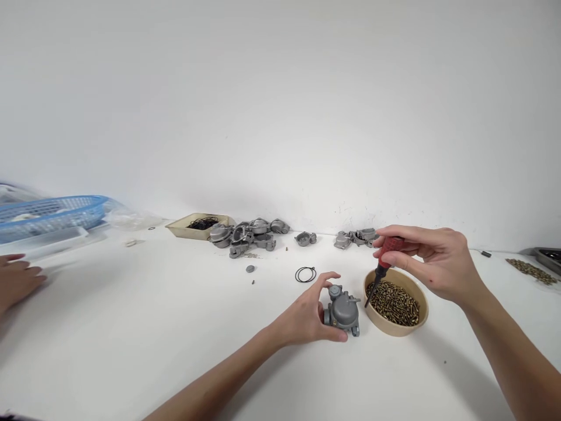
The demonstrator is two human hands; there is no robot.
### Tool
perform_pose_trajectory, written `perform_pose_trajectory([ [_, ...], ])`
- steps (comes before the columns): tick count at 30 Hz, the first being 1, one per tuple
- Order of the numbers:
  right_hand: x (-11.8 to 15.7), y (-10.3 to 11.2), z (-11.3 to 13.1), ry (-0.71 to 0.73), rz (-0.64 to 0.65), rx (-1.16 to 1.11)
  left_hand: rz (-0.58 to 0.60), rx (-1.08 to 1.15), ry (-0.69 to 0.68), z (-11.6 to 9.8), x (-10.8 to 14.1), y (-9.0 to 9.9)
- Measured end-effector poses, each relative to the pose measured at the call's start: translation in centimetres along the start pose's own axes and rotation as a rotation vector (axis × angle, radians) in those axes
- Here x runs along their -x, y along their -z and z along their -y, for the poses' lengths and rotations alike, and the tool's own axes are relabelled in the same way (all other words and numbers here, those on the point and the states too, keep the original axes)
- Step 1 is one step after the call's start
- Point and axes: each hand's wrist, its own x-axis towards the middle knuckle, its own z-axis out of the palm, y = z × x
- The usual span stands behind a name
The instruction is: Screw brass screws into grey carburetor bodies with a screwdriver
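My left hand [313,313] grips a grey metal carburetor-like part [344,310] from its left side, fingers around the back and thumb at the front. It rests on the white table. Between thumb and fingers of my right hand [432,260] is a screwdriver [391,252] with a red handle, its dark shaft slanting down to the left. The tip is just right of the grey part, over the near-left rim of a round tan bowl [418,328] full of small brass-coloured screws [394,304]. Two thin black rings [305,275] lie behind my left hand.
Grey metal parts [249,234] are piled by a cream tray [184,227] of black rings, with more [350,238] near the wall [280,117]. A blue basket [87,213] stands far left, near another person's hand [20,280]. Loose screws [530,271] lie far right.
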Motion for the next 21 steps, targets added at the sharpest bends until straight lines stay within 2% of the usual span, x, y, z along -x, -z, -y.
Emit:
perform_pose_trajectory([
  [6,-0.1,-1.1,-0.2,-0.003,0.048,-0.062,0.096,0.084,0.008,-0.8,0.1,-0.2],
  [15,0.0,-2.7,-0.6,0.128,0.130,-0.100,0.032,0.100,0.032,-0.3,0.2,-1.4],
  [21,-0.1,-2.4,-0.5,0.122,0.135,-0.129,0.040,0.098,0.012,-0.7,0.2,-1.4],
])
